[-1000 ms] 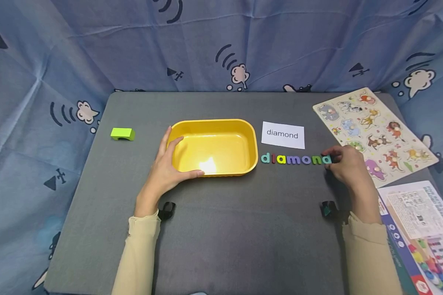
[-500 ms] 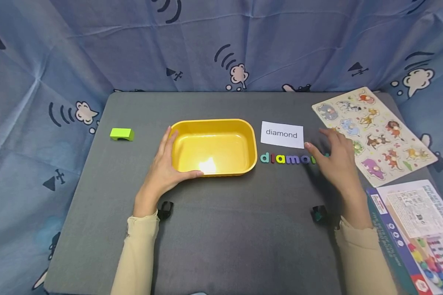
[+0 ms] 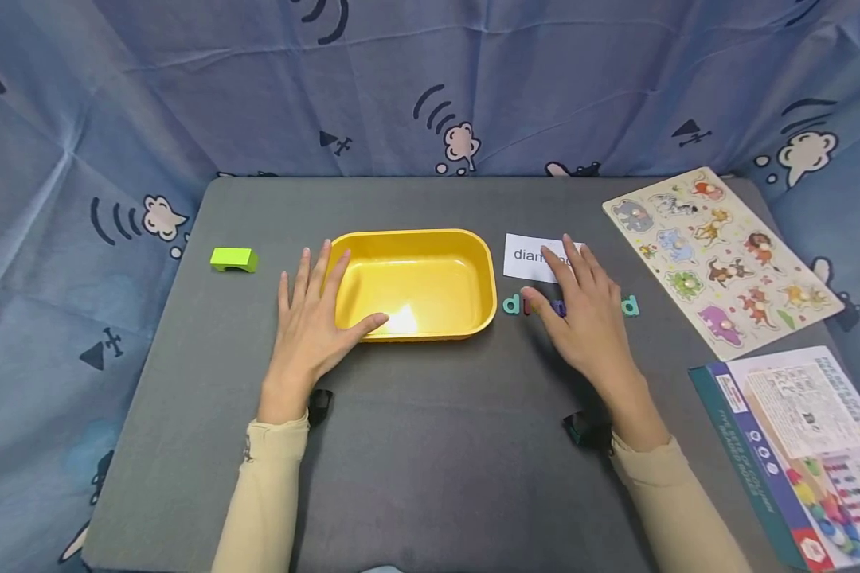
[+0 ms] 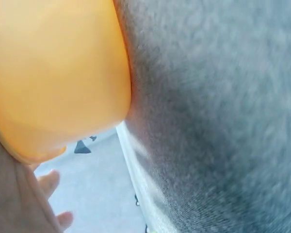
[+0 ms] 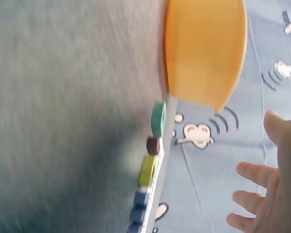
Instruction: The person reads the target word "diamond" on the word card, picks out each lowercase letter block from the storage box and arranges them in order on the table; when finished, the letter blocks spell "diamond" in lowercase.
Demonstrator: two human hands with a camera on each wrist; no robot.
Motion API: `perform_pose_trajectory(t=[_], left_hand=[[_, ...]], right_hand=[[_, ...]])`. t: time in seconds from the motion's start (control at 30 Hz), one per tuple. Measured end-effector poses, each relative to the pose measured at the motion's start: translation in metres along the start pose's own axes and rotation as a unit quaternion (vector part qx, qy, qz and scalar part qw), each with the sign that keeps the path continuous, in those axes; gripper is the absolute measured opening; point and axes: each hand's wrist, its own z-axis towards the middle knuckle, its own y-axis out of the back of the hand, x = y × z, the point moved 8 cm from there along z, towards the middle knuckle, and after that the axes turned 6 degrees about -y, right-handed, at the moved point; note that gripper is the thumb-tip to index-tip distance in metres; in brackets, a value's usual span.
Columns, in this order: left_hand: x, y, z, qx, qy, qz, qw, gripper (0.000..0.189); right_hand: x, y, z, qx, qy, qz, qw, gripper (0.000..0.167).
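Observation:
A yellow plastic tray (image 3: 416,328) stands mid-table, with nothing inside it. Over its left end my left hand (image 3: 308,326) is spread, fingers straight and thumb across the near-left rim. My right hand (image 3: 591,322) hovers with fingers spread over the row of coloured letters, holding nothing. It covers most of the row in the head view; a teal letter d (image 3: 511,305) shows at the left end and another teal letter d (image 3: 630,305) at the right. A white card (image 3: 526,263) printed "diamond" lies just behind, partly behind my fingertips. The right wrist view shows a yellow-green letter (image 5: 148,171) among the row.
A lime green arch block (image 3: 233,259) lies at the left. On the right are a wooden animal puzzle board (image 3: 731,259) and, nearer, a boxed toy (image 3: 788,454). A blue patterned curtain (image 3: 373,87) hangs along the back and sides.
My right hand has let go of the last letter d, lifted and moved left over the row, fingers spreading. My left hand's fingers have straightened and fanned out at the tray's left end.

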Motion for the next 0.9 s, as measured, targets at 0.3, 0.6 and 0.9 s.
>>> perform_pose_trajectory(t=[0.3, 0.6, 0.9], left_hand=[[-0.009, 0.006, -0.001, -0.053, -0.002, 0.042, 0.9977, 0.109], [-0.028, 0.005, 0.003, -0.092, -0.025, 0.055, 0.9939, 0.107], [-0.03, 0.002, 0.002, -0.086, -0.027, 0.058, 0.9942, 0.107]], right_hand=[[0.022, -0.013, -0.004, -0.002, 0.021, -0.089, 0.9958, 0.083], [0.033, -0.018, -0.011, -0.007, 0.02, -0.129, 0.9914, 0.087], [0.031, -0.018, -0.01, -0.002, -0.012, -0.121, 0.9925, 0.087]])
